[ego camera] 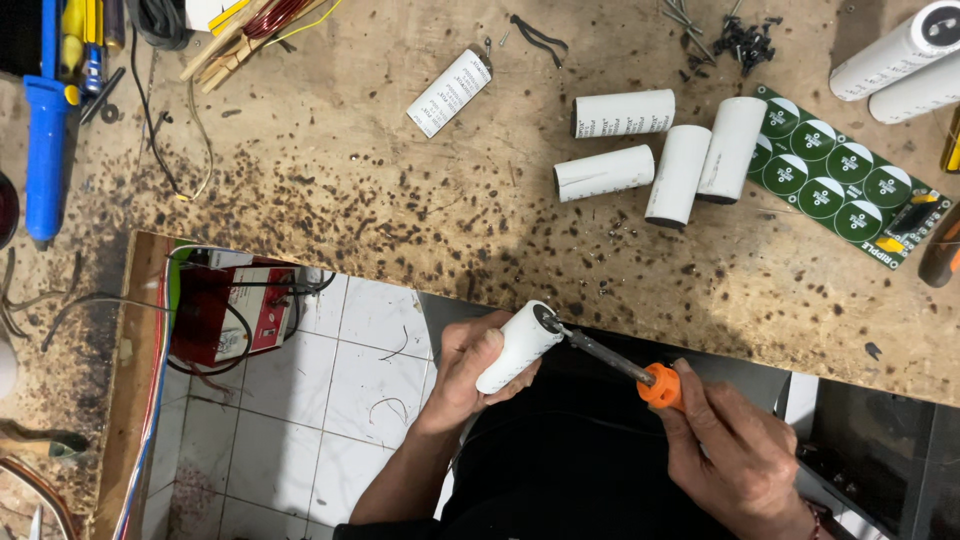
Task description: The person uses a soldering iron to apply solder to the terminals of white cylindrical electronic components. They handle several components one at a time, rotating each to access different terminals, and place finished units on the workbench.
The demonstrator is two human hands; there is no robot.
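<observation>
Your left hand (462, 362) wraps the white cylinder (518, 347) | its long axis tilts up-right | your right hand (735, 455) grips the soldering iron (622, 363), tip touching its top end.

Both forearms are bare from the fingers back to where they leave the view, with no gloves and no rings that can be made out. The left hand (470, 365) shows short, plain nails on its fingers (490, 345). The right hand (735, 455) has knuckles and tendons standing out behind its fingers (700, 400). Behind the right fingers, at the wrist near the bottom edge, sits a thin dark band with a touch of red; its kind cannot be told. Between the forearms, behind the fingers, lies dark, black clothing.
</observation>
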